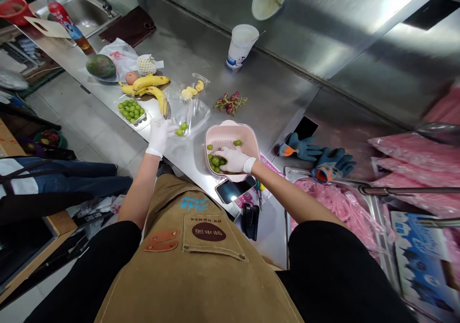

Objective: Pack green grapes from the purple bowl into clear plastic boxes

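Near the steel tabletop's (pixel 201 40) front edge, a pink perforated plastic basket (pixel 248 132) holds round green grapes (pixel 215 161) beneath the white-gloved right hand (pixel 234 161); a clear plastic box (pixel 194 118) at the white-gloved left hand (pixel 158 135) holds a few. Whether either hand pinches anything, I cannot tell.

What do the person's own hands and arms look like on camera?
The left hand and right hand each wear a thin, whitish glove with a cuff at the wrist. The forearms are bare below loose black sleeves. No cables or markings show on them.
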Motion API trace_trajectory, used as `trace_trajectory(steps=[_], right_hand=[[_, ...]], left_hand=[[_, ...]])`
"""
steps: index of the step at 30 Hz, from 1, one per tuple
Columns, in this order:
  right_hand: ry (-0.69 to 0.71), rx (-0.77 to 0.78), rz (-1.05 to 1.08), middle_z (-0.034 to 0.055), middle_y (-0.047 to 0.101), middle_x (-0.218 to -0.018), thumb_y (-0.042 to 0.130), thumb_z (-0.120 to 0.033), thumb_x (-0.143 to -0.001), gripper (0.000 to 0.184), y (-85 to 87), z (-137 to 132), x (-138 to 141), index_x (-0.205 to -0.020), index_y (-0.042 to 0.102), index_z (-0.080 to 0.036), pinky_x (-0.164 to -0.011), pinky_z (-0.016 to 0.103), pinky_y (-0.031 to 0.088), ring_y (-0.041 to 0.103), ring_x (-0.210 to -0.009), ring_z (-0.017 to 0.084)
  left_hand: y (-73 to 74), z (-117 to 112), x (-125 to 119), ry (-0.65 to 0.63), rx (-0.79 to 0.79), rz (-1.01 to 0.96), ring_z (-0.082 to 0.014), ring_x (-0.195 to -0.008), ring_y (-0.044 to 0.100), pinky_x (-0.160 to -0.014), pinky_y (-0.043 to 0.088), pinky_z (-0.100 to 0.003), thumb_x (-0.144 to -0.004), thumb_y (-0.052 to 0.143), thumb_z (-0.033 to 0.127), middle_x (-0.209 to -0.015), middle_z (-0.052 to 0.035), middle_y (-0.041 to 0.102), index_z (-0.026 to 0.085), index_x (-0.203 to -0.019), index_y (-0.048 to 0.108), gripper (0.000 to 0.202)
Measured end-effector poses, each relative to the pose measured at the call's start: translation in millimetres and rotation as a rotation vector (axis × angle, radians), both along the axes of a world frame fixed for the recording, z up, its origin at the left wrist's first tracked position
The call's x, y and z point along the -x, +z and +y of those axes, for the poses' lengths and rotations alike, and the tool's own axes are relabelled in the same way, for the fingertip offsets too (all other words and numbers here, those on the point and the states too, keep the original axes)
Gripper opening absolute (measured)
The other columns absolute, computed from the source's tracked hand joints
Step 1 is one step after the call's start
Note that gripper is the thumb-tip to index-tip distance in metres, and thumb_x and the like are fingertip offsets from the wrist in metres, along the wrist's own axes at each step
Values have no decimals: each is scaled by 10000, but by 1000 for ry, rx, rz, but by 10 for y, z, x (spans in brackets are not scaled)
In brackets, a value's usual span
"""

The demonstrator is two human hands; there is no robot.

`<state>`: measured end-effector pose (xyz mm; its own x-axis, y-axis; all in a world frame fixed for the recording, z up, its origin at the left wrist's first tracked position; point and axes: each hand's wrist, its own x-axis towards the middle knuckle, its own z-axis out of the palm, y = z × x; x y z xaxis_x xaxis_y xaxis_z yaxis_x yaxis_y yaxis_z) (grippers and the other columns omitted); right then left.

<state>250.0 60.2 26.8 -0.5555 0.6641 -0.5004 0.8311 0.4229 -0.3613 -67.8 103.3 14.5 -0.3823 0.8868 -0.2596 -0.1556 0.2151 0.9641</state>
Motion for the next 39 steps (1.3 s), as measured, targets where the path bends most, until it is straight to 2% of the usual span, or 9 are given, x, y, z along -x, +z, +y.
trace_trajectory(steps=[4,10,14,18,26,30,33,36,39], right_hand=[[-4,26,28,107,724,-1150,734,-336,-872,343,-81,-3,15,-1192,698,-219,-862,356,439,664,-922,260],[-46,58,147,44,726,-931,655,-268,-932,100,-130,-36,62,-1010,597,-243,-767,330,421,610,-795,220],[-210,74,267,47,768,-988,646,-264,-921,119,-4,20,63,-1035,672,-243,-855,356,488,655,-873,234],[-452,-181,546,58,742,-1004,608,-353,-957,196,341,41,339,-1075,692,-222,-910,400,525,641,-918,241],[-206,-284,639,168,650,-1298,571,-384,-1010,436,625,22,1322,-1376,617,-151,-1093,519,523,646,-1153,314],[-292,-503,562,190,602,-1408,494,-322,-1042,484,537,191,897,-1494,564,-164,-1130,560,509,642,-1218,345],[-279,-406,313,165,670,-1314,555,-292,-979,491,376,265,424,-1452,617,-177,-1107,560,526,672,-1176,351],[-39,-170,53,199,639,-1455,792,-323,-773,833,162,195,178,-1557,555,-173,-1131,578,519,634,-1304,424],[147,-169,-63,270,431,-1689,904,-339,-605,1208,-25,68,198,-1682,395,-137,-1222,660,424,433,-1517,535]], left_hand=[[-38,-435,-128,-45,100,-474,-204,-928,785,-865,656,-375,-888,786,219,-1009,-10,692,248,-1156,563,349],[-143,-825,-278,-46,135,-627,-210,-968,779,-860,638,-341,-958,801,391,-933,-1,649,227,-1216,648,342],[-137,-999,-320,-40,163,-655,-271,-1145,769,-975,643,-426,-1011,740,496,-1062,-64,701,233,-1319,658,413],[-76,-1163,-436,-57,185,-655,-291,-1147,778,-1004,650,-513,-1033,718,505,-1212,-109,742,253,-1317,588,401],[-104,-1256,-675,28,78,-584,-254,-1286,732,-1085,639,-468,-1013,758,507,-1371,-70,738,273,-1222,585,358],[-165,-1243,-593,31,111,-624,-269,-1214,776,-1047,662,-522,-998,773,527,-1364,-80,738,286,-1256,556,415],[-201,-1241,-536,48,66,-636,-261,-1227,772,-1060,656,-506,-1001,780,480,-1381,-68,735,304,-1267,564,385],[-204,-1231,-523,47,-16,-664,-256,-1315,732,-1109,624,-488,-992,792,429,-1401,-52,734,334,-1330,579,411],[-177,-1221,-532,32,-65,-707,-247,-1399,684,-1166,580,-471,-977,806,409,-1445,-51,723,361,-1424,570,507]])
